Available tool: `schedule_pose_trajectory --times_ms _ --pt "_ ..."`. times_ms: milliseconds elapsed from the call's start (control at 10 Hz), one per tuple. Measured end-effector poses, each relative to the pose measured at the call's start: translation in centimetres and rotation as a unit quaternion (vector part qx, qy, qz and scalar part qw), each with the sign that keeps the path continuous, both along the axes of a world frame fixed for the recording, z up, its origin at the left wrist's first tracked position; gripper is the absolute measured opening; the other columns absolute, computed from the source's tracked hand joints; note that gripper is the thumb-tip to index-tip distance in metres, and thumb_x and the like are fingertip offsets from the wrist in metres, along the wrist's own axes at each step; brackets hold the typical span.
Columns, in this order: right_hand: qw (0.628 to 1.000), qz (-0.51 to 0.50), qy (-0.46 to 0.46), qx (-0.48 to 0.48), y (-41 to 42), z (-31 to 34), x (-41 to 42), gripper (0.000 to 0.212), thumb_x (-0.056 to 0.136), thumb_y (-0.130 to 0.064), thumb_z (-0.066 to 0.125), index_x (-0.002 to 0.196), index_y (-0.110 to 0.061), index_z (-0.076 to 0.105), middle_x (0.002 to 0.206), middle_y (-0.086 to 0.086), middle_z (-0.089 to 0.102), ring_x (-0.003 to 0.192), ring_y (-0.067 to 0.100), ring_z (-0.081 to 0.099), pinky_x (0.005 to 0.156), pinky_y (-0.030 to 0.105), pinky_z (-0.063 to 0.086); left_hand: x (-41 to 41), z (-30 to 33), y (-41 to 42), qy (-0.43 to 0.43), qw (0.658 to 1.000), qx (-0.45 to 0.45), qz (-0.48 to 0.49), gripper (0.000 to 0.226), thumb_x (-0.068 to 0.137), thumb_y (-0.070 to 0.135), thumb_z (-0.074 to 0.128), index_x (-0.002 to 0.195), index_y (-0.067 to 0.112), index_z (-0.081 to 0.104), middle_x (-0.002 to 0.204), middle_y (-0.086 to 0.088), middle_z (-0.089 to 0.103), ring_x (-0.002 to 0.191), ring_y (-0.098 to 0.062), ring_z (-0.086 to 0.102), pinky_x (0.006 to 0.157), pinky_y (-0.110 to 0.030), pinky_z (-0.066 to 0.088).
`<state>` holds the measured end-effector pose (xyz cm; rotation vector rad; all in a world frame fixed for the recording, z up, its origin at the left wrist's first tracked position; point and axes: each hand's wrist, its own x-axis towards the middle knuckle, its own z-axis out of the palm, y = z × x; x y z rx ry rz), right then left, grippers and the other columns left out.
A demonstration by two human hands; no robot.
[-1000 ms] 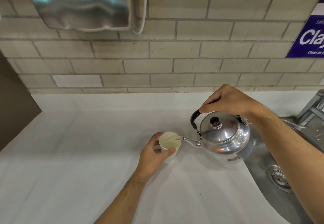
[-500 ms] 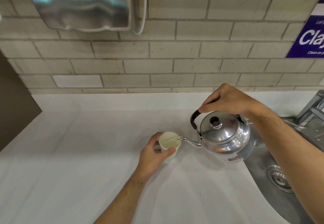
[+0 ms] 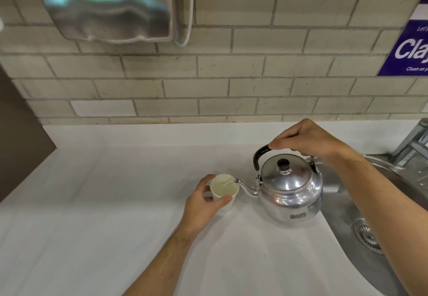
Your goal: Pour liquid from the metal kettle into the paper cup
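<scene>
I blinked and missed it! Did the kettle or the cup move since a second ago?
Hardly anything changed. The metal kettle has tipped back a little toward upright, though its spout stays at the paper cup rim. The right hand keeps its grip on the black handle, and the left hand still holds the cup on the counter.
</scene>
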<state>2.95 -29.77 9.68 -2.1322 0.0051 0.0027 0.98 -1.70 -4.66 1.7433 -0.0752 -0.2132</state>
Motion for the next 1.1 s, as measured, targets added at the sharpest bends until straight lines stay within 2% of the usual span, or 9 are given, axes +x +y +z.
schedule_pose_trajectory --times_ms 200,300,400,500,600,700,800,900,1100 --pt "0.993 -0.094 0.010 0.069 -1.4 -2.4 -0.1 0.006 0.068 -0.032 0.090 0.073 -0.028 0.088 0.039 -0.019 0.055 0.053 0.010 0.042 0.032 0.011 0.031 0.0 0.0 0.0 -0.003 1.000 0.007 -0.001 0.059 0.067 0.034 0.085 0.113 0.051 0.053 0.111 0.012 0.064 0.080 0.005 0.067 0.060 -0.007 0.050" --pt "0.983 -0.139 -0.014 0.119 -1.8 -3.5 0.2 0.008 0.072 -0.029 0.091 0.065 -0.033 0.087 0.039 -0.021 0.058 0.058 0.013 0.042 0.036 0.014 0.033 0.0 0.0 0.0 -0.004 1.000 0.010 -0.001 0.060 0.068 0.034 0.085 0.118 0.046 0.054 0.111 0.012 0.064 0.081 0.004 0.067 0.061 -0.008 0.050" --pt "0.969 -0.194 -0.042 0.148 -1.6 -4.5 0.8 0.017 0.074 -0.031 0.091 0.059 -0.036 0.084 0.044 -0.023 0.064 0.061 0.011 0.049 0.048 0.022 0.036 0.0 -0.1 0.0 -0.002 1.000 0.009 0.000 0.060 0.067 0.034 0.085 0.117 0.047 0.054 0.112 0.012 0.064 0.082 0.003 0.067 0.066 -0.014 0.052" --pt "0.956 -0.218 -0.069 0.184 -0.9 -5.4 1.7 0.021 0.077 -0.028 0.090 0.058 -0.032 0.082 0.056 -0.028 0.073 0.062 0.000 0.062 0.056 0.019 0.041 -0.1 -0.1 -0.1 0.000 1.000 0.009 0.002 0.058 0.067 0.035 0.085 0.113 0.050 0.054 0.110 0.015 0.064 0.080 0.003 0.068 0.066 -0.015 0.053" --pt "0.945 -0.230 -0.078 0.221 -0.2 -6.3 2.8 0.009 0.082 -0.026 0.088 0.076 -0.028 0.082 0.062 -0.026 0.077 0.073 0.000 0.063 0.067 0.019 0.046 -0.1 -0.1 -0.2 0.003 1.000 0.007 0.005 0.056 0.066 0.035 0.085 0.108 0.054 0.054 0.105 0.018 0.065 0.081 0.005 0.067 0.061 -0.011 0.052" --pt "0.934 -0.247 -0.080 0.244 0.3 -6.9 3.7 0.017 0.088 -0.023 0.083 0.099 -0.010 0.084 0.064 -0.023 0.073 0.072 0.003 0.061 0.085 0.027 0.050 -0.2 0.0 -0.4 0.010 1.000 0.006 0.010 0.059 0.067 0.035 0.085 0.115 0.050 0.053 0.107 0.016 0.065 0.091 -0.003 0.067 0.069 -0.019 0.053" --pt "0.932 -0.258 -0.075 0.242 0.4 -7.4 4.7 0.023 0.092 -0.023 0.079 0.105 -0.003 0.082 0.054 -0.022 0.065 0.064 0.003 0.056 0.081 0.027 0.048 -0.2 0.0 -0.6 0.011 1.000 0.010 0.010 0.062 0.070 0.034 0.083 0.121 0.045 0.051 0.112 0.012 0.064 0.098 -0.008 0.065 0.072 -0.023 0.053" --pt "0.935 -0.251 -0.072 0.241 0.0 -8.0 5.2 0.013 0.095 -0.022 0.076 0.085 -0.016 0.082 0.052 -0.015 0.062 0.059 0.007 0.054 0.071 0.024 0.048 -0.3 0.1 -0.6 0.010 1.000 0.013 0.009 0.064 0.073 0.033 0.082 0.127 0.041 0.049 0.114 0.009 0.064 0.099 -0.007 0.064 0.072 -0.023 0.053" --pt "0.968 -0.211 -0.013 0.138 0.0 -6.3 4.8 0.027 0.101 -0.018 0.065 0.120 -0.002 0.075 0.074 0.002 0.061 0.064 0.013 0.053 0.061 0.026 0.042 0.0 1.6 0.1 0.008 0.999 0.040 0.023 0.051 0.083 0.038 0.071 0.130 0.036 0.051 0.119 0.004 0.060 0.096 -0.004 0.059 0.067 -0.015 0.045"
